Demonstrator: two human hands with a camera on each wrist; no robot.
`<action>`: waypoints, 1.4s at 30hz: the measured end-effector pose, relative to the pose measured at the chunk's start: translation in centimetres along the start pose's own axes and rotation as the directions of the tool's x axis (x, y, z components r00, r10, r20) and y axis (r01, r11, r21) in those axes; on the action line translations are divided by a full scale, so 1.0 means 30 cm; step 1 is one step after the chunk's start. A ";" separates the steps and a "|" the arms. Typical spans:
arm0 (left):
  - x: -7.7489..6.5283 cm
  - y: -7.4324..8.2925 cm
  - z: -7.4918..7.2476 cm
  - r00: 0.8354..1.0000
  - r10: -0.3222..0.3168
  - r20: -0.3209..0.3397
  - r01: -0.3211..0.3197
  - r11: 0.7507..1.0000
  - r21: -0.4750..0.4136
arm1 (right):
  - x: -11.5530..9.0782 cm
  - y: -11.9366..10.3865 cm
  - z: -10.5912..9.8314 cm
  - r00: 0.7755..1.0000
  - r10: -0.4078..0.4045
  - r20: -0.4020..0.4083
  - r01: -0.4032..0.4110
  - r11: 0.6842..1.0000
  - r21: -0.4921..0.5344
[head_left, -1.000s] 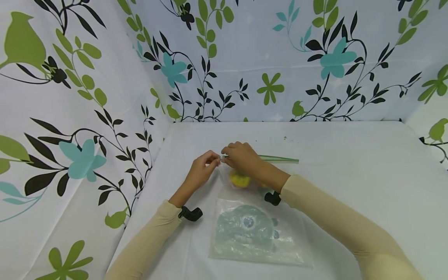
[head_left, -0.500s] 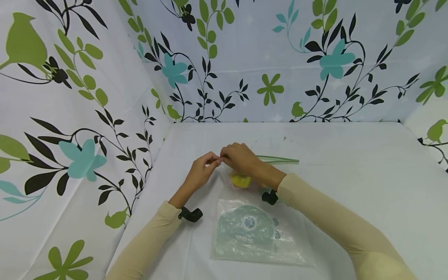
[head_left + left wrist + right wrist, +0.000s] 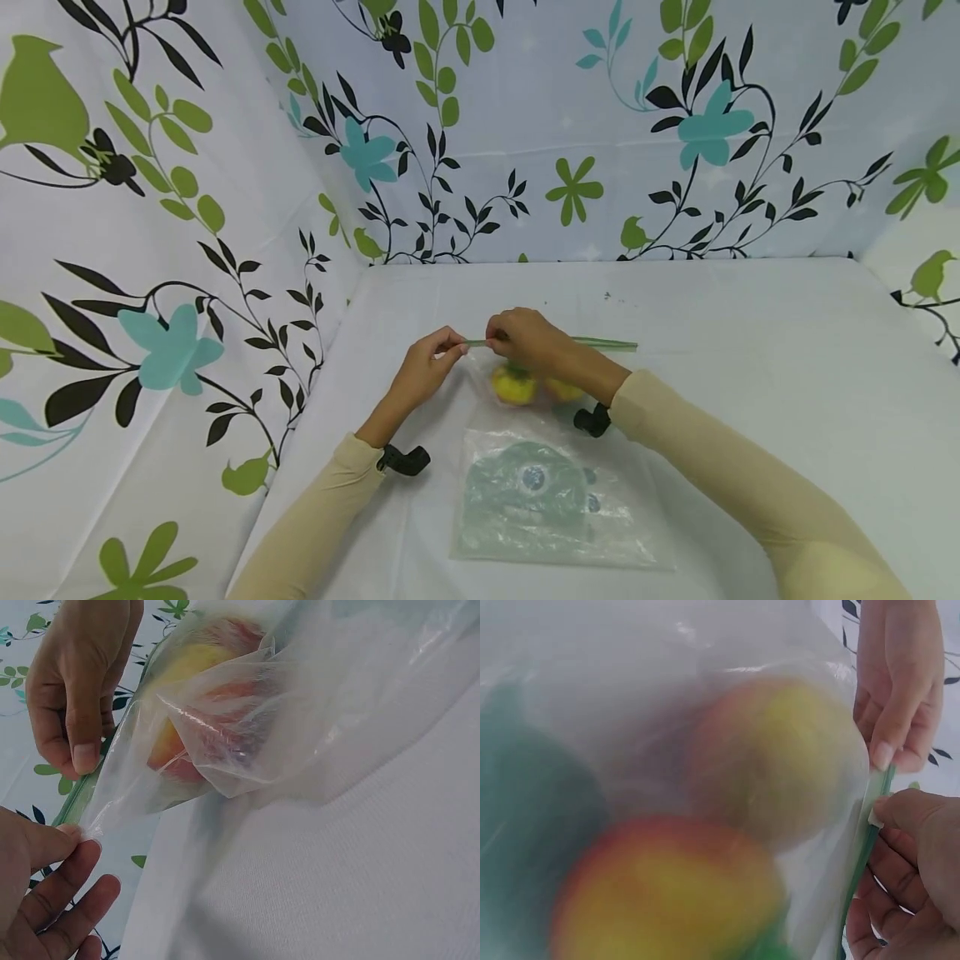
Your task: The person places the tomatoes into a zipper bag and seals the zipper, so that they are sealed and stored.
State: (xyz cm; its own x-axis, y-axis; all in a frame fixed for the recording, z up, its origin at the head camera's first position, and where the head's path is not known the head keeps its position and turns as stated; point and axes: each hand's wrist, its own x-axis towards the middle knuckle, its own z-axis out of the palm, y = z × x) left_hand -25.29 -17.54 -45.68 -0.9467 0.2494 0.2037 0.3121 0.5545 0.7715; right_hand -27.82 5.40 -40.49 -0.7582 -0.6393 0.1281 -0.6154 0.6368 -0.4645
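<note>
A clear zip bag (image 3: 555, 508) lies on the white table, printed with a pale green round design. Inside it are yellow-and-red round fruits (image 3: 667, 892), whose exact kind is blurred by the plastic. Along its far edge runs a green zip strip (image 3: 611, 344). My left hand (image 3: 422, 371) pinches the left end of that strip between thumb and index finger. A short way to the right, my right hand (image 3: 531, 342) pinches a small whitish slider (image 3: 875, 819) on the strip. In the left wrist view the bag's corner (image 3: 94, 817) is drawn taut at the left fingertips.
A white cloth covers the table (image 3: 750, 400). Small dark specks (image 3: 609, 295) lie beyond the bag. Patterned curtains (image 3: 480, 150) with leaves, birds and flowers stand behind and to the left. A black wrist camera (image 3: 405, 461) sits at the left cuff.
My right hand has moved right along the zip strip, away from the left hand. A stretch of green strip now shows between them. The left hand keeps its pinch almost in place.
</note>
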 end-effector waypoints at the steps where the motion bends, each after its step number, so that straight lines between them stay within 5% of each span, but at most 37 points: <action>1: -0.001 -0.001 -0.001 1.000 -0.005 0.002 0.005 1.000 -0.001 | -0.009 0.009 -0.005 1.000 0.003 0.003 -0.003 1.000 0.016; 11: 0.001 -0.002 -0.006 1.000 0.018 0.017 -0.018 1.000 0.021 | -0.097 0.108 -0.061 0.999 -0.041 0.020 0.039 0.996 0.083; 28: -0.004 -0.032 -0.034 0.999 -0.036 0.033 0.037 0.999 -0.023 | -0.304 0.293 -0.200 0.995 0.093 0.030 -0.095 0.992 0.078; 42: 0.017 -0.041 -0.052 0.999 -0.036 0.039 0.036 0.999 -0.004 | -0.375 0.366 -0.255 0.977 0.209 0.041 -0.211 0.976 0.058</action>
State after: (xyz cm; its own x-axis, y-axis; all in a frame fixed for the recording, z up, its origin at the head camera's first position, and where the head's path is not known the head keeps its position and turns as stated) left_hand -26.28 -19.34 -45.58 -0.9536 0.2600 0.1518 0.2770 0.5604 0.7805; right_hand -27.68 22.89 -40.33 -0.8606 -0.5092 -0.0078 -0.4280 0.7315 -0.5307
